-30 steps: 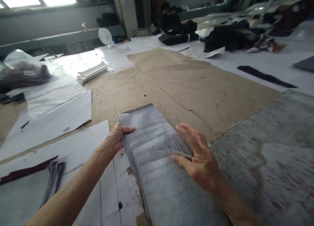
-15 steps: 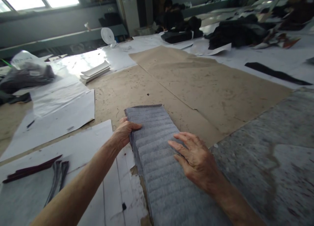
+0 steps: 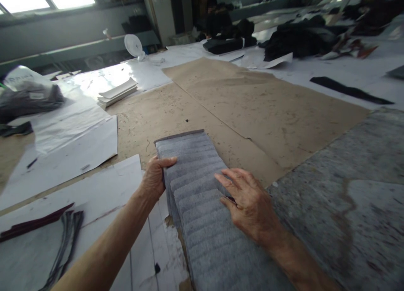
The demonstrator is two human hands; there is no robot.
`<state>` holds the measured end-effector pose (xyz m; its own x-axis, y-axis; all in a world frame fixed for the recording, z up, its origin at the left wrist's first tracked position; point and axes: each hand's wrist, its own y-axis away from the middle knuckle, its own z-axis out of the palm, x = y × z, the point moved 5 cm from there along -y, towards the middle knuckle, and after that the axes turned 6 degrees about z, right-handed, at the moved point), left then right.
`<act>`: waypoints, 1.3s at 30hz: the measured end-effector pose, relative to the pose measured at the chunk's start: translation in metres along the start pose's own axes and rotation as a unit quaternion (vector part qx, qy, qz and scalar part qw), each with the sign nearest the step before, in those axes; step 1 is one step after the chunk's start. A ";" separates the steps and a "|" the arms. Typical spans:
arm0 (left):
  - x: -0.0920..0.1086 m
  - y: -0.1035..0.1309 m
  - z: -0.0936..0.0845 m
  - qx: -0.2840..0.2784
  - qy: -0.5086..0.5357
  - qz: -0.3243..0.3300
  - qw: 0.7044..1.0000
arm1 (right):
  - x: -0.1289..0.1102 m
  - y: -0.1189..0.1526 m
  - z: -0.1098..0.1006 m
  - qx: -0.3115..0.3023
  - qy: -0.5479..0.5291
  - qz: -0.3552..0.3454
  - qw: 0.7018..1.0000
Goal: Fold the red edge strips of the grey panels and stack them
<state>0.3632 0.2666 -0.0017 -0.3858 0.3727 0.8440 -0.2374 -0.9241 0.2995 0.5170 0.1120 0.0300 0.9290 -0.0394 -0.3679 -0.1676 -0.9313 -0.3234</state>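
Observation:
A long stack of ribbed grey fabric [image 3: 202, 207] runs from the bottom edge up to the middle of the view. My left hand [image 3: 156, 175] grips its left edge near the far end, thumb on top and the other fingers hidden underneath. At the right edge my right hand [image 3: 249, 202] holds the fabric, fingers over the top layer and thumb nearer me. A small dark reddish bit shows between that thumb and the fingers. The far end of the stack has a thin dark edge.
Brown paper [image 3: 227, 101] covers the table beyond. White sheets [image 3: 75, 135], dark red strips [image 3: 38, 221] and a plastic bag [image 3: 31, 93] lie left. Farther back are a small fan [image 3: 134, 46], white card strips [image 3: 118, 91] and black fabric [image 3: 296, 41]. A person [image 3: 216, 19] is in the background.
The far end of the stack has lifted slightly and shifted left with my left hand. My right hand's fingers and thumb have closed in on the right edge. The whole view has shifted slightly.

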 end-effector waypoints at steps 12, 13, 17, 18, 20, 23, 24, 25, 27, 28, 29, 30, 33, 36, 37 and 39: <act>-0.002 -0.006 0.005 -0.055 0.038 -0.110 0.992 | 0.006 -0.003 0.002 -0.027 -0.012 0.044 0.999; -0.004 -0.006 0.004 -0.055 0.050 -0.112 0.991 | 0.006 -0.003 0.002 -0.027 -0.007 0.047 0.998; 0.003 -0.012 0.000 -0.065 0.090 -0.087 0.990 | 0.006 -0.001 0.001 -0.014 0.000 0.045 0.999; 0.008 -0.014 0.000 -0.068 0.093 -0.080 0.990 | 0.006 -0.001 0.001 -0.004 0.000 0.040 0.999; 0.019 -0.020 -0.001 -0.074 0.092 -0.070 0.991 | 0.006 0.000 0.000 0.021 -0.001 0.028 0.999; 0.033 -0.032 -0.001 -0.078 0.079 -0.054 0.992 | 0.006 -0.001 0.000 0.055 0.005 0.014 0.998; 0.037 -0.037 -0.001 -0.078 0.073 -0.046 0.993 | 0.006 -0.001 0.000 0.060 0.008 0.010 0.998; 0.041 -0.042 -0.001 -0.076 0.066 -0.037 0.994 | 0.006 -0.001 0.000 0.063 0.011 0.008 0.998; 0.046 -0.053 -0.002 -0.070 0.046 -0.013 0.996 | 0.006 -0.001 0.000 0.070 0.015 0.004 0.997; 0.047 -0.059 -0.003 -0.064 0.030 0.002 0.997 | 0.006 -0.001 0.000 0.074 0.015 0.004 0.997; 0.048 -0.065 -0.005 -0.057 0.010 0.020 0.998 | 0.006 -0.001 0.000 0.079 0.014 0.004 0.997; 0.048 -0.071 -0.007 -0.049 -0.016 0.040 0.998 | 0.006 -0.001 0.000 0.084 0.012 0.002 0.996; 0.045 -0.084 -0.010 -0.044 -0.126 0.095 0.986 | 0.006 0.000 0.000 0.097 0.012 -0.005 0.995; 0.043 -0.090 -0.003 -0.087 -0.263 0.123 0.953 | 0.004 0.000 0.000 0.103 0.014 -0.009 0.995; 0.043 -0.091 0.001 -0.108 -0.305 0.129 0.937 | 0.004 -0.001 -0.001 0.102 0.014 -0.009 0.995; 0.045 -0.093 0.012 -0.147 -0.381 0.142 0.902 | 0.003 -0.001 -0.002 0.100 0.013 -0.006 0.995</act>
<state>0.3786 0.3679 0.0138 0.2290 -0.1462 0.9624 -0.4951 -0.8687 -0.0141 0.5204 0.1123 0.0308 0.9391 -0.0398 -0.3413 -0.2156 -0.8416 -0.4952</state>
